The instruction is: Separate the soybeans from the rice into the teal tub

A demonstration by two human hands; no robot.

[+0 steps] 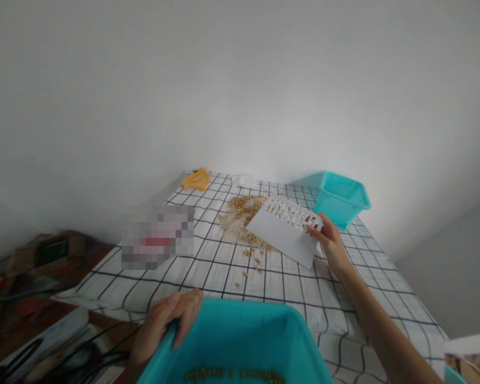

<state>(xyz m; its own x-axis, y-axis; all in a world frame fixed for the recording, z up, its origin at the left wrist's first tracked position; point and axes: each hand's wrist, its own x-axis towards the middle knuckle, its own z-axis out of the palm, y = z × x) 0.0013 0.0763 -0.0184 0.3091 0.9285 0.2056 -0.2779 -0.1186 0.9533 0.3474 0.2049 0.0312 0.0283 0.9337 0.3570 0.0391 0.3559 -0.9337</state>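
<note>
My left hand [166, 325] grips the near left rim of a turquoise plastic tub [240, 341] at the table's front edge; a few beans lie in its bottom. My right hand [328, 240] is closed on the slotted edge of a white flat plastic scraper [282, 234], which rests tilted against a pile of tan beans and white grains [242, 216] on the checked tablecloth [344, 298]. Loose beans trail from the pile toward the tub.
A second turquoise tub [340, 197] stands at the far right of the table. An orange cloth [196, 179] and a white item [245, 181] lie at the far edge by the wall. A blurred patch covers something at left. Dark clutter and cables lie on the floor at left.
</note>
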